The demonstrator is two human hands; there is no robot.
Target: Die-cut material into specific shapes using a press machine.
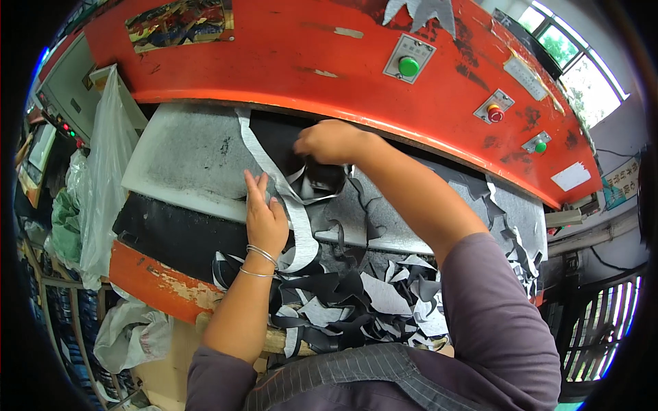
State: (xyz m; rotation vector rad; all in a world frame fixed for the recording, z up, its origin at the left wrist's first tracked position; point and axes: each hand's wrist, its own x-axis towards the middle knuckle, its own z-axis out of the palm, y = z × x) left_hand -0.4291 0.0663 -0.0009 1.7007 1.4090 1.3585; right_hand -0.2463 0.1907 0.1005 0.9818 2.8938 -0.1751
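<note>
My left hand (266, 218) has its fingers stretched out, at the edge of a long pale strip of sheet material (271, 164). That strip runs from under the red machine down past my wrist. My right hand (334, 142) is curled close to the machine's lower edge, above black sheet material (274, 133); what its fingers hold is hidden. Just below it sits a dark, shiny curved piece (322, 179), whose kind I cannot make out. Both hands are over a worn pale board (185, 147).
The red machine body (288, 58) spans the far side, with green buttons (408, 66) and a red button (495, 114). Black and grey offcuts (356, 298) pile up in front of me. Thin scraps (510, 229) hang at the right. Clear plastic sheeting (106, 178) hangs at the left.
</note>
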